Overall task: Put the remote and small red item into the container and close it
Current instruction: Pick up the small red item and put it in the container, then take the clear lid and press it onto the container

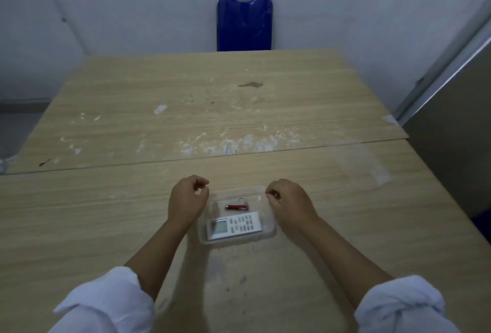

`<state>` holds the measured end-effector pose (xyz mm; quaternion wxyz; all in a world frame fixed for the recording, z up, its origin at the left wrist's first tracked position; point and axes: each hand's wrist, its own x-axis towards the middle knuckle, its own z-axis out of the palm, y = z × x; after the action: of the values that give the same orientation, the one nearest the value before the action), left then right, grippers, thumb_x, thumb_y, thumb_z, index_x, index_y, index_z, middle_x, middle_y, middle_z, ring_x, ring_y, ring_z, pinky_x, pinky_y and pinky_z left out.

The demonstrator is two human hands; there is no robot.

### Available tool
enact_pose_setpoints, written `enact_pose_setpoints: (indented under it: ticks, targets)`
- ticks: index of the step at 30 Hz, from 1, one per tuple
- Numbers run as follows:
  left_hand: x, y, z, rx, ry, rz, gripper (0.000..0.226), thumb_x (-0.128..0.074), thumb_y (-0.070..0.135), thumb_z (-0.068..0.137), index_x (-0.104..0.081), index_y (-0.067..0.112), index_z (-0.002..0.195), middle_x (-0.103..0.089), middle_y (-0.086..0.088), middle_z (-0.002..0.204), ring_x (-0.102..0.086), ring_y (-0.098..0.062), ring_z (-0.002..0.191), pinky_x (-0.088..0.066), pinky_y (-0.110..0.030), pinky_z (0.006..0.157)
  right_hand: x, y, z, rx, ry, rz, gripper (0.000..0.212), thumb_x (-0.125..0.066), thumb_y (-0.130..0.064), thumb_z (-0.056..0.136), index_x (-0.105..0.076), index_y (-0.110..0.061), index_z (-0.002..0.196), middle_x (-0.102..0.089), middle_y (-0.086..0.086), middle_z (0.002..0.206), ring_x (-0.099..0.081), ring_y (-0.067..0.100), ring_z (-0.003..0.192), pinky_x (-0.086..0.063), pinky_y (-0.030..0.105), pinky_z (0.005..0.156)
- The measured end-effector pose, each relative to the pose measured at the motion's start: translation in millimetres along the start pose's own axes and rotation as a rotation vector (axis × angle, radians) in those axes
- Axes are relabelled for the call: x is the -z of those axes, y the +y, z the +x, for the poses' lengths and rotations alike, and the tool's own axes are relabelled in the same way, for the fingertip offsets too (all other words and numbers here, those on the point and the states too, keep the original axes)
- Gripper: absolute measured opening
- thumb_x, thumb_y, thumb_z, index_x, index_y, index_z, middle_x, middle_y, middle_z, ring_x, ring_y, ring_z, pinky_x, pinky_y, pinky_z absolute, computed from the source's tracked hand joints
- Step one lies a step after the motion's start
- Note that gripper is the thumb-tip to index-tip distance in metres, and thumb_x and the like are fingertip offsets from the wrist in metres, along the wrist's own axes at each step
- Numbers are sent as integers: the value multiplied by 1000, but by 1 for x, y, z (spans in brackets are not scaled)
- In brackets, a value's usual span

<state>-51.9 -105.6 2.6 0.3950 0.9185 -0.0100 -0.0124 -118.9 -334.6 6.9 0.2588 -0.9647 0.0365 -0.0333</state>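
Overall, a wooden table (239, 120) fills most of the view, made of two tops butted along a seam, with white scuffs and a dark stain on the far half. At 12 o'clock beyond the far edge stands a blue chair back (244, 23) against a pale wall. Rolled white sleeves (106, 303) enter at 7 and 5 o'clock. A clear plastic container (269, 229) sits on the near tabletop, just below centre. Left hand (187, 201) is at the container's 10 o'clock corner, fingers curled together in a loose fist; whether it pinches the rim or a clear lid, cannot tell. Right hand (288, 204) is at the 2 o'clock corner, likewise curled shut, with the same doubt about any grip. Inside the container, the white remote (233, 225) lies flat along the near side, screen end toward 9 o'clock. The small red item (237, 207) lies just beyond it, a wire loop at its far side.
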Motion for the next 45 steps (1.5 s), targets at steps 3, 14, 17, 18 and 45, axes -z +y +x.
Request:
enact_pose_setpoints:
  ticks: [3,14,17,18,45]
  targets:
    - [-17,34,-1,-89,-4,59,18,-64,13,80,-71,12,96,-72,-8,96,-63,-21,91,-49,-32,83,23,49,-14,-135,66,-4,7,-57,-21,83,-61,-18,78,-60,1,81,-57,20,75,-44,31,63]
    - [-163,168,-3,-180,-258,106,35,-61,21,82,-61,13,116,-61,-10,125,-52,-26,119,-43,-39,103,108,229,-35,-451,200,-39,30,-53,-20,88,-57,-5,114,-59,16,122,-46,33,114,-43,40,97]
    - [-205,196,3,-200,-314,171,43,-57,28,86,-53,12,126,-53,-11,135,-45,-30,126,-40,-41,106,115,263,-38,-451,78,-141,44,-47,-24,93,-43,-2,132,-39,21,145,-32,36,133,-31,41,112]
    - [-224,206,7,-203,-325,196,45,-56,30,87,-50,11,128,-51,-12,137,-43,-30,127,-39,-42,107,116,278,-38,-464,37,-161,49,-44,-27,95,-36,-3,137,-31,20,151,-25,35,139,-24,41,115]
    - [-263,215,52,-131,-316,151,24,-55,5,83,-74,5,98,-74,-13,105,-65,-26,101,-46,-27,87,98,288,-28,-513,166,18,44,-36,-25,99,-45,-2,135,-29,17,154,-15,31,145,-10,45,121]
